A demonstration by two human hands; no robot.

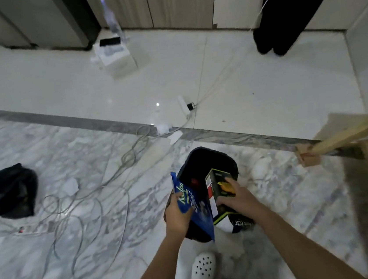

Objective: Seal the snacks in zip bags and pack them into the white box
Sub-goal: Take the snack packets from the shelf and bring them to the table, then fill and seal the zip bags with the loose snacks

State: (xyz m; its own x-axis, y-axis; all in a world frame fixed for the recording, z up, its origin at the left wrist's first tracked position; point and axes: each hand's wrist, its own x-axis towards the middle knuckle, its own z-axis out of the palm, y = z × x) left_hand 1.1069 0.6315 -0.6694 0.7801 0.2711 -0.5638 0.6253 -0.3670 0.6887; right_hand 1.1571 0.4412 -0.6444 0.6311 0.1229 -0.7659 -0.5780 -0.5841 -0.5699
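- On the far left a dark cloth heap (6, 192) lies on the marble floor (101, 229). It is well apart from your hands.
- Grey cables (88, 196) loop over the floor between that heap and you.
- Far ahead, by the wall, sits a white box (119, 59). It may be the box for packing, but it is blurry and well away from you.
- Your left hand (177, 213) holds a blue snack packet (196, 206). Your fingers (177, 197) are curled shut around its left edge, and the packet tilts up over the bag.
- Under both hands is an open black bag (206, 162) on the floor. You seem to be lifting snacks out of it, so they can go into zip bags.
- Your right hand (236, 198) holds a dark snack box (219, 189) with a yellow picture. Your fingers (230, 183) wrap over its top and side, closed on it.
- No zip bags show here, so I think sealing has not begun.
- At the right edge stands some wooden furniture (361, 133), away from your hands.
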